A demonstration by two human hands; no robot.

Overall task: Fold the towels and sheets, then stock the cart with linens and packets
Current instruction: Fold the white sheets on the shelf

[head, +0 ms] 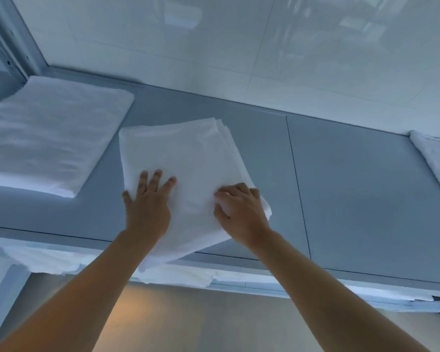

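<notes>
A white folded sheet (188,158) lies on the grey table (353,186), its near corner hanging over the front edge. My left hand (148,201) rests flat on the sheet's left part with fingers spread and straight. My right hand (239,209) sits on the sheet's right side, its fingers curled and bunching the cloth. A folded white towel stack (48,138) lies to the left on the table.
More white linen (437,161) shows at the right edge of the table. Further white cloth (61,262) hangs on a shelf below the table's front edge. A glossy tiled wall (239,47) rises behind, and a metal frame (8,47) stands at the top left.
</notes>
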